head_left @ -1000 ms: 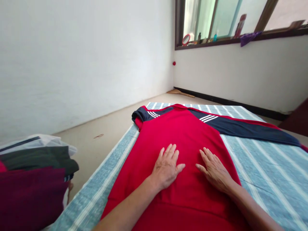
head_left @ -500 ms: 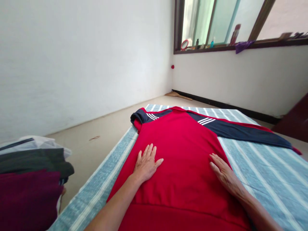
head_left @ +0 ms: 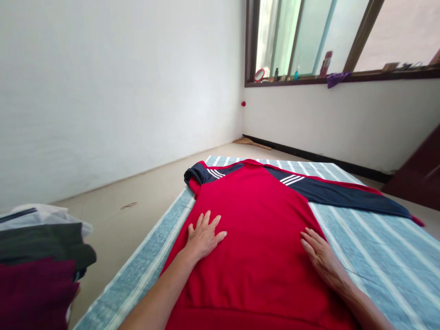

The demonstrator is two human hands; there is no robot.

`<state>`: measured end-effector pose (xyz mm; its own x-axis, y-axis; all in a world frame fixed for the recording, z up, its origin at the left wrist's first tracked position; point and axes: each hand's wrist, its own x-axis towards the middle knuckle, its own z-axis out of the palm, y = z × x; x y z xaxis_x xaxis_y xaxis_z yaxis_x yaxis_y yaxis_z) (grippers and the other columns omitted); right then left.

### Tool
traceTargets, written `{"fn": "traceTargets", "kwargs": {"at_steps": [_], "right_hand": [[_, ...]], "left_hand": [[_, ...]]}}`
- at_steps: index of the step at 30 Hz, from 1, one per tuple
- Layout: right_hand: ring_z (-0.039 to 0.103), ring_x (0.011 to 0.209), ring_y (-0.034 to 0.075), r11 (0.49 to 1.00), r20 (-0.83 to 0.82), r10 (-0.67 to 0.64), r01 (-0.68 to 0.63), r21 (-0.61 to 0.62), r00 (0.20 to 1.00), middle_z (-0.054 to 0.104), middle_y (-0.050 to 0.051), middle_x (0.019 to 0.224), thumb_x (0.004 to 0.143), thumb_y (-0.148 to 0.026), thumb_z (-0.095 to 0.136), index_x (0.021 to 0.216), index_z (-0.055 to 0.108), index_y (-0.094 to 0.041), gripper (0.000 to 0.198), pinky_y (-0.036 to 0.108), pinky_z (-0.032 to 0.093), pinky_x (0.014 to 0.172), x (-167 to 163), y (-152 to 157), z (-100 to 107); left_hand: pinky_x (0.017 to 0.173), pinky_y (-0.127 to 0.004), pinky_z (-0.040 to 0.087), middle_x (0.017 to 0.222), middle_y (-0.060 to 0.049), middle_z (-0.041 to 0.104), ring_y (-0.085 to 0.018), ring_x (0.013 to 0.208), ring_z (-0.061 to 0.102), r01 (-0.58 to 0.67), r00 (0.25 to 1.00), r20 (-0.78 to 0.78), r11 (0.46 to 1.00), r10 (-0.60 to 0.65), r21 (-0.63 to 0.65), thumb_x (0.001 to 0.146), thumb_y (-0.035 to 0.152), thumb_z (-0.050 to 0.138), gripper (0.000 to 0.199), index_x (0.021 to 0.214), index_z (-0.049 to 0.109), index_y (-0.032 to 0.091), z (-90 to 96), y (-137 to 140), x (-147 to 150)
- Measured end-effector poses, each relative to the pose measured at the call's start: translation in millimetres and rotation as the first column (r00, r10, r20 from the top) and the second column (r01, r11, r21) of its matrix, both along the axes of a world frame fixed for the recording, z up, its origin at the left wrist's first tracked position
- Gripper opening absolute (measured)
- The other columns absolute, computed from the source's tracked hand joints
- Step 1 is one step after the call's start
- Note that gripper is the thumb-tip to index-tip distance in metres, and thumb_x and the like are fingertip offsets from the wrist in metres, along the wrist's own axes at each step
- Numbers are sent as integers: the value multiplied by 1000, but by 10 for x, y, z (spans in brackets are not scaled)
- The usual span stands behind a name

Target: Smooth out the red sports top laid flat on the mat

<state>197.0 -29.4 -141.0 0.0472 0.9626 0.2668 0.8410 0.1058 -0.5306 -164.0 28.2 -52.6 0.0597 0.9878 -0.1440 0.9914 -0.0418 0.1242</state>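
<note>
Now the two hands lie flat on the red shirt [head_left: 257, 238], which is spread front-down or front-up (I cannot tell which) across a blue striped sheet [head_left: 378, 247] on the floor. The left hand [head_left: 202, 236] presses near the shirt's left edge, fingers spread and palm down, gripping nothing. The right hand [head_left: 321, 256] rests at the right edge, also open and flat, its fingers pointing toward the far end of the cloth.

A second ago both palms sat close together in the middle of the shirt; half a second ago they had slid outward, and they now sit at the sides, well apart from each other. The red cloth between them looks smooth, with no plain wrinkle across the chest, so the sweep from middle to edges seems to have flattened it.

The navy right sleeve [head_left: 347, 195] with white stripes stretches out far to the right over the sheet. The left sleeve [head_left: 199, 173] is bunched and folded in on itself at the far left shoulder, at the sheet's edge.

At the near left a pile of clothes [head_left: 37, 266] sits on the floor, dark red below, dark green and white above. A window sill [head_left: 343, 79] on the far wall carries small bottles and a purple rag.
</note>
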Motion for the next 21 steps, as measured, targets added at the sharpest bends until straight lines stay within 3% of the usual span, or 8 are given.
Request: {"fn": "traceTargets", "kwargs": {"at_steps": [7, 11, 14, 17, 21], "right_hand": [[42, 133, 27, 1000, 141, -19, 17, 15, 990, 52, 14, 137, 92, -47, 32, 125, 60, -14, 54, 46, 34, 111, 1, -25, -70], [48, 128, 26, 999, 155, -47, 49, -6, 987, 56, 13, 133, 92, -47, 34, 119, 64, -17, 50, 43, 38, 108, -82, 44, 127], [49, 127, 26, 999, 160, -34, 37, -17, 987, 56, 15, 133, 93, -44, 33, 121, 62, -13, 51, 41, 38, 107, -266, 332, 399], [46, 130, 24, 997, 187, -40, 53, -62, 982, 54, 14, 136, 95, -40, 32, 126, 58, -12, 49, 38, 37, 107, -493, 759, 599], [40, 134, 30, 979, 223, -132, 162, -124, 966, 47, 19, 141, 94, -45, 37, 132, 53, -10, 54, 48, 35, 107, -536, 1122, 504]], "left_hand": [[107, -65, 19, 155, -17, 22, -41, 142, 12, -71, 997, 11, 997, 71, -42, 75, 70, 54, 82, 144, 38, 30, 90, 81, -49], [108, -55, 28, 149, -21, 34, -37, 139, 27, -38, 998, -39, 998, 40, 59, 89, 57, 42, 64, 138, 49, 17, 179, 271, 140], [110, -46, 29, 149, -18, 36, -28, 140, 28, 77, 996, -49, 986, -70, 150, 95, 42, 37, 50, 134, 51, 13, 172, 554, 309], [111, -44, 27, 150, -14, 35, -24, 141, 28, 97, 995, -20, 986, -95, 135, 96, 38, 34, 47, 136, 47, 16, 80, 842, 400], [113, -49, 22, 153, -13, 30, -25, 142, 23, 79, 997, -10, 992, -78, 100, 96, 40, 31, 52, 142, 40, 18, -55, 1061, 326]]}}
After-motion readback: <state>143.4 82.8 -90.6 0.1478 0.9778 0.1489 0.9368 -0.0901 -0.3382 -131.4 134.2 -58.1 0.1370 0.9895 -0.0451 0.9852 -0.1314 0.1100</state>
